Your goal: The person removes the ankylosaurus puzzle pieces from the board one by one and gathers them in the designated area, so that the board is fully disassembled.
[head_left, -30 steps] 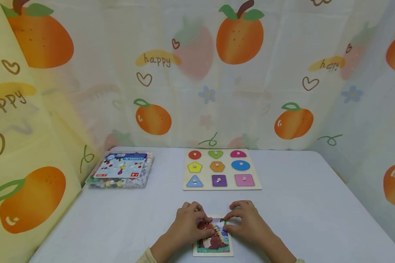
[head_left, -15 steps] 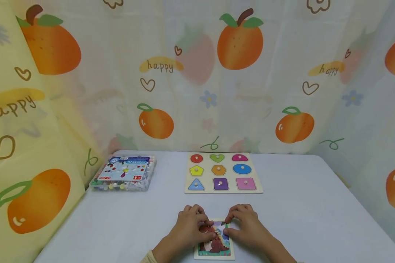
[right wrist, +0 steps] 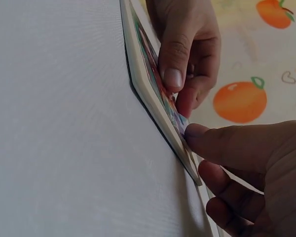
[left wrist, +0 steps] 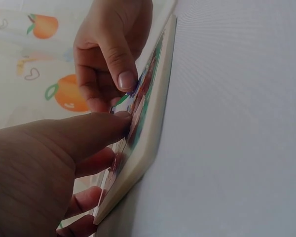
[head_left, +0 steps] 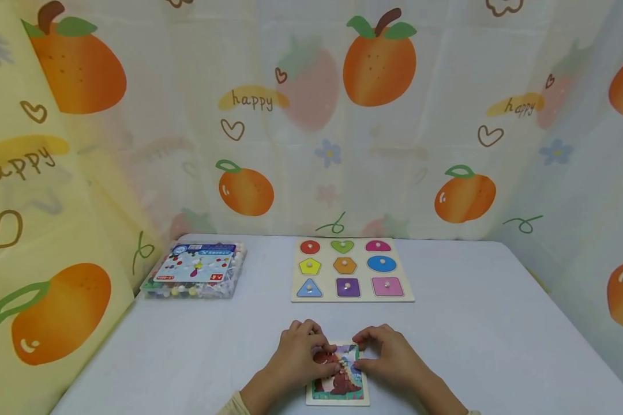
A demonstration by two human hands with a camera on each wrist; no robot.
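Cream-bordered rectangular red-brown-dinosaur jigsaw: laid face-up on white table | left hand: jigsaw gripped by thumb and bent fingers, seemingly for steadying | right hand: jigsaw's upper right touched by thumb, perhaps for alignment; whether pinched, cannot be told

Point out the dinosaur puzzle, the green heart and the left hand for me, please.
Dinosaur puzzle (head_left: 337, 384): head view, printed brown body.
Green heart (head_left: 342, 249): head view, lower face.
Left hand (head_left: 296, 358): head view, its back.
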